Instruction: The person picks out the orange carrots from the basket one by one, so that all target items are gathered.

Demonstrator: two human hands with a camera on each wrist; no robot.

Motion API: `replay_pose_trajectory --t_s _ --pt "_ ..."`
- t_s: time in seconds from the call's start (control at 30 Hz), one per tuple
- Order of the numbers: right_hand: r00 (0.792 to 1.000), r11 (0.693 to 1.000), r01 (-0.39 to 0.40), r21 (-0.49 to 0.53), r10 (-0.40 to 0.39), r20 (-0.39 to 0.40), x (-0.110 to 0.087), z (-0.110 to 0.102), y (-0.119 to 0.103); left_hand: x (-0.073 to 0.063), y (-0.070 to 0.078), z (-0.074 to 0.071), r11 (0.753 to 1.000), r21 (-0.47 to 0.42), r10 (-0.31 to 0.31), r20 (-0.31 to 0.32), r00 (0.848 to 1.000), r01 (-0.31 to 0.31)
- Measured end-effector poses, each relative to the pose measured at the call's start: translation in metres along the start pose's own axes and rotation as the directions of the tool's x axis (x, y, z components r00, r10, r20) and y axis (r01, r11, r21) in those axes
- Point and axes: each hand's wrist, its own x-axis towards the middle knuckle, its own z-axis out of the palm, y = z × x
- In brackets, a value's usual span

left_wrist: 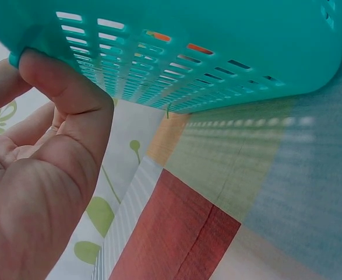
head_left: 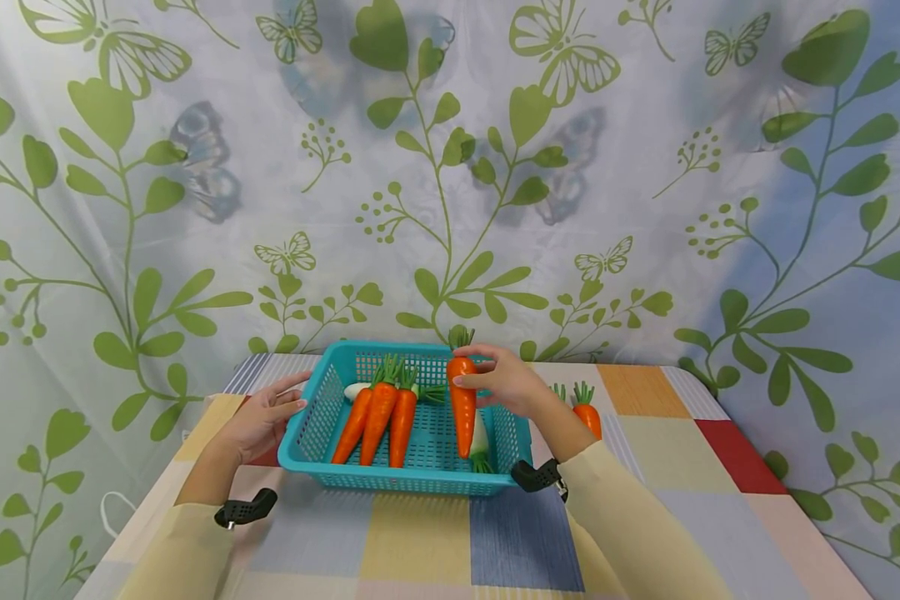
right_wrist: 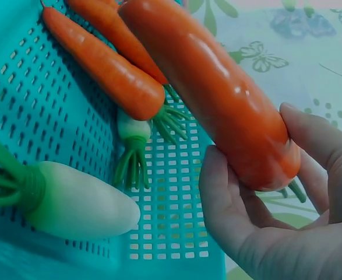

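My right hand pinches a carrot near its leafy top, thumb on one side and fingers on the other, over the right part of a turquoise basket. The carrot hangs tip down in the head view. My left hand holds the basket's left rim; in the left wrist view the thumb bends at that rim. Inside, several carrots lie side by side on the left. A white radish with green stalks lies on the right, and another radish is partly hidden beneath the carrots.
Right of the basket, another carrot lies on the patchwork tablecloth, partly hidden by my right forearm, with more green stalks beside it. A curtain with leaves and butterflies hangs behind the table. A white cable shows at the left.
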Motion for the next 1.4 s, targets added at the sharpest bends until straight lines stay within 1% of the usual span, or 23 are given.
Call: replay_pose_trajectory --t_s 0.2,0.37,0.57,0.67,0.8,0.93,1.03,1.2,1.4 --pt "1.000 1.000 0.007 0.019 -0.007 -0.027 -0.008 -0.005 0.001 0.000 0.000 0.000 1.000 0.008 -0.002 -0.003 1.000 0.002" --pt "0.999 0.997 0.029 0.066 -0.027 -0.034 -0.016 -0.009 0.001 0.000 -0.001 -0.001 1.000 -0.008 0.004 0.005 1.000 -0.004" --pt "0.997 0.989 0.050 0.136 -0.042 -0.061 -0.028 -0.014 0.001 -0.001 0.000 0.000 1.000 -0.006 -0.001 -0.002 1.000 0.001" --pt "0.996 0.990 0.051 0.128 -0.041 -0.079 -0.033 -0.019 0.002 -0.001 0.001 0.000 1.000 -0.004 -0.007 -0.005 1.000 0.007" --pt "0.991 0.993 0.051 0.106 -0.037 -0.131 -0.037 -0.027 0.008 -0.001 0.000 0.000 1.000 -0.003 -0.008 -0.005 1.000 0.008" --pt "0.983 0.994 0.065 0.085 -0.049 -0.177 -0.042 -0.033 0.015 0.000 0.000 0.000 1.000 0.008 -0.003 -0.006 1.000 0.003" --pt "0.979 0.993 0.086 0.085 -0.068 -0.191 -0.047 -0.037 0.019 0.000 0.000 0.001 1.000 0.007 0.003 -0.005 1.000 -0.003" --pt "0.976 0.985 0.111 0.131 -0.083 -0.203 -0.058 -0.043 0.021 0.000 -0.001 0.002 1.000 -0.007 0.021 0.002 1.000 -0.021" --pt "0.975 0.985 0.112 0.134 -0.082 -0.206 -0.068 -0.057 0.028 0.000 -0.001 0.002 1.000 -0.014 0.015 -0.007 1.000 -0.015"
